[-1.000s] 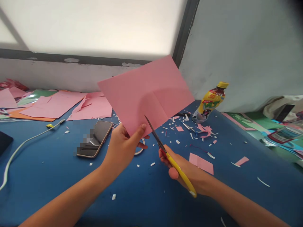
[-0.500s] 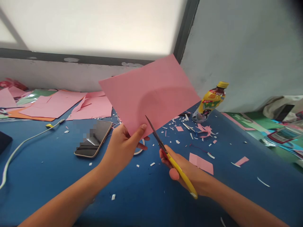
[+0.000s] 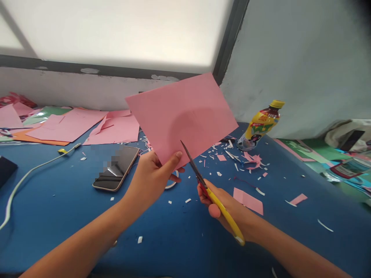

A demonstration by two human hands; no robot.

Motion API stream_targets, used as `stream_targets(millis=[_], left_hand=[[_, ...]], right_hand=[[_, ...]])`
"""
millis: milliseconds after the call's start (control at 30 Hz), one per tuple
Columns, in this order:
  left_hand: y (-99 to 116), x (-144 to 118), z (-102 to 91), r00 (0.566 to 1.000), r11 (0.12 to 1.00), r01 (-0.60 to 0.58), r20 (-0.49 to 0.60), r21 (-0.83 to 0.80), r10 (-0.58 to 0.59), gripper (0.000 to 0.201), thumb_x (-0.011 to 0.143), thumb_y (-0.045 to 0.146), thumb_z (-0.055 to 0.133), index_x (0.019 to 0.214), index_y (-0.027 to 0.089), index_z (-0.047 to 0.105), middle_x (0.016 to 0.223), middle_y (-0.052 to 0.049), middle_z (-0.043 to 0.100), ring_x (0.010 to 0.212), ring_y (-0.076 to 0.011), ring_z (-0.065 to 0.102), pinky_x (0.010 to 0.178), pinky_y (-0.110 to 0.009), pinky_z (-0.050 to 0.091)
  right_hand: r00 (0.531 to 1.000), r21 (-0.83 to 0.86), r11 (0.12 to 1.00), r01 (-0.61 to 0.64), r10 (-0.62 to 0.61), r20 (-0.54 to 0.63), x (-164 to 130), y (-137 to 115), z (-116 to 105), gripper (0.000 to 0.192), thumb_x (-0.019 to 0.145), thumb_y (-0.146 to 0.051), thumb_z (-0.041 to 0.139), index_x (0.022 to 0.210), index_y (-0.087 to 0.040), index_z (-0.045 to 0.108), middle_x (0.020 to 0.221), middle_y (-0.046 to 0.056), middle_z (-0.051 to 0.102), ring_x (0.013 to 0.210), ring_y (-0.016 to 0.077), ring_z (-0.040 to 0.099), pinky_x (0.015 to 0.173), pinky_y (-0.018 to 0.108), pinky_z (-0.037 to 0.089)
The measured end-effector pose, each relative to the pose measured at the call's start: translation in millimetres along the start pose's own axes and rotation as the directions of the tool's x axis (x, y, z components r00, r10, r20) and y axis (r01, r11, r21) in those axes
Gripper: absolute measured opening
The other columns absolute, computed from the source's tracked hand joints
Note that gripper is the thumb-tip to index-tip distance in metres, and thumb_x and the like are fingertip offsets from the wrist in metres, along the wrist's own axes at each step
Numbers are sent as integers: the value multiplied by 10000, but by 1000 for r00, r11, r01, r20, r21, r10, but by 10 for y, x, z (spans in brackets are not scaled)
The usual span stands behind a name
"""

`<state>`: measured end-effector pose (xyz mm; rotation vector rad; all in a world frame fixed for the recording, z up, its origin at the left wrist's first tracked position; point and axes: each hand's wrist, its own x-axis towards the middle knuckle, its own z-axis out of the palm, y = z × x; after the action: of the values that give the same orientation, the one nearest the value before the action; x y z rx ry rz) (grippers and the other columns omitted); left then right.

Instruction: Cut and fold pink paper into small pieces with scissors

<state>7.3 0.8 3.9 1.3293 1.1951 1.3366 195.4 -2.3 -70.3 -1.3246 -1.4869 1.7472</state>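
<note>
Two bare hands meet over a blue table (image 3: 58,200), above the open stretch of cloth nearest the camera, where only a few white specks lie. The left hand (image 3: 150,179) pinches the near corner of a pink sheet (image 3: 182,116), thumb on the front face and fingers curled behind it. The sheet is held up in the air, tilted, its far corner against the window frame (image 3: 228,38); it is flat and plain, with a faint fold shadow near the middle. The right hand (image 3: 224,206) grips yellow scissors (image 3: 213,199) closed around the handles, the dark blades touching the sheet's near edge just right of the thumb; whether they are parted cannot be told. Left of the hands lies a phone (image 3: 117,168), and farther left a white cable (image 3: 26,177). Far left, loose pink sheets crowd the wall edge. Right of the hands lie a pink scrap (image 3: 247,200) and scattered cuttings, with a bottle (image 3: 261,125) beyond near the wall.
</note>
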Motion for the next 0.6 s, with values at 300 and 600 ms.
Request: stream_targets(millis=[300,600], left_hand=[[12,-7,-4,1000,1000,18,-3,-15,-18,248,728,383,650,747,136,649,615,5,623,558,-106,602,450,-168,543],[20,1,1,999,999,33,0,-31,-33,248,720,380,656,731,133,646,595,3,609,566,-120,606,450,-177,538]], right_hand=[[1000,-51,999,6,-5,16,19,20,13,219,722,-389,600,807,-248,456,635,-21,592,578,151,564,448,223,370],[1000,-76,997,25,-24,11,-7,33,-3,186,744,-373,570,798,-245,445,620,-25,588,539,138,536,436,220,349]])
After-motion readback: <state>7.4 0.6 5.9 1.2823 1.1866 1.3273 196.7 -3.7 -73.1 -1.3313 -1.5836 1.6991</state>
